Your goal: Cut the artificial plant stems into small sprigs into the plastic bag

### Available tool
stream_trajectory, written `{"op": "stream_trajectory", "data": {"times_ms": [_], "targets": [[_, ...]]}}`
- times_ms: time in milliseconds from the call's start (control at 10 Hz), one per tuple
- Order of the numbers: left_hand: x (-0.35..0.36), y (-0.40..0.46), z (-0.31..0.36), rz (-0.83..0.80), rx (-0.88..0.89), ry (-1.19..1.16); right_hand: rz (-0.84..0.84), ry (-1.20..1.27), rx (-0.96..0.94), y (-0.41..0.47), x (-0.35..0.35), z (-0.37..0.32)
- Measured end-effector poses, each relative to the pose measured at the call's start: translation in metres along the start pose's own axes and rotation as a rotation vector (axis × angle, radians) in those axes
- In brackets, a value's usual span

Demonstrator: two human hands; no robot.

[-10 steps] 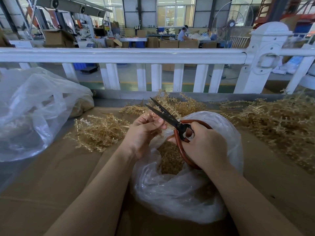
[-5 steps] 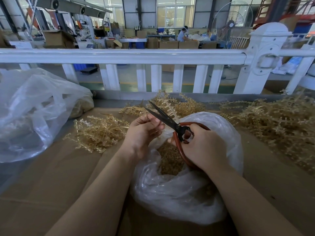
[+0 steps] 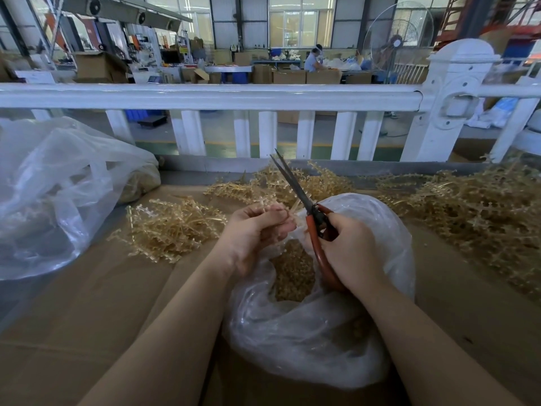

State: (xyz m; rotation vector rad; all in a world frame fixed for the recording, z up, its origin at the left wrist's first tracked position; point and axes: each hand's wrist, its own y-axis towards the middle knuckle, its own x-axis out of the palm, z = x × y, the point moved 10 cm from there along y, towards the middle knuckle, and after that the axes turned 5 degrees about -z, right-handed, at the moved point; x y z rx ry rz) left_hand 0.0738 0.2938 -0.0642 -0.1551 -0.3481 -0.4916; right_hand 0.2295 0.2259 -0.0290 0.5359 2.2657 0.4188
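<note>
A cardboard-covered worktop fills the lower view, bounded at 12 o'clock by a white railing. At 9 o'clock slumps a large clear bag, crumpled and partly filled. At 3 o'clock a broad heap of golden artificial plant stems spreads along the worktop edge, and a smaller pile of stems lies at 10 o'clock, just left of the hands. More stems lie at 12 o'clock, behind the scissor blades. In the centre sits the open plastic bag, its mouth facing up, with cut sprigs gathered inside. Both hands hover over that mouth. The right hand, at about 1 o'clock of the bag, has its grip curled through and around the red handles of the scissors; the dark blades are nearly together and point up toward 11 o'clock. The left hand, just beside the scissors, has its fingers curled in a narrow grip, pinching a short pale stem piece whose tip shows near the blade base.
</note>
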Motion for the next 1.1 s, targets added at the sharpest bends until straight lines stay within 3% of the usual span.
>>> {"op": "stream_trajectory", "data": {"times_ms": [300,400,500,600,700,800,900,1000,1100], "targets": [[-0.001,0.0,0.007,0.046,0.053,0.088,-0.033,-0.093,-0.02,0.001,0.006,0.0],[-0.01,-0.002,0.017,0.168,0.096,0.359,-0.08,-0.187,-0.008,0.0,0.012,0.002],[-0.011,-0.007,0.035,0.304,0.182,0.798,-0.095,-0.243,-0.002,0.001,0.014,0.004],[-0.001,-0.012,0.046,0.396,0.171,1.267,-0.132,-0.278,0.022,0.002,0.015,0.005],[0.003,-0.017,0.052,0.449,0.135,1.515,-0.183,-0.348,0.035,0.002,0.016,0.005],[0.005,-0.02,0.052,0.415,0.034,1.588,-0.294,-0.438,0.138,0.001,0.017,0.012],[0.014,-0.037,0.063,0.419,0.054,1.672,-0.474,-0.513,0.189,0.001,0.02,0.012],[0.032,-0.071,0.076,0.392,0.166,1.729,-0.63,-0.506,0.247,-0.006,0.019,0.002],[0.062,-0.119,0.069,0.242,0.324,1.726,-0.572,-0.676,0.229,-0.003,-0.002,-0.013]]}}
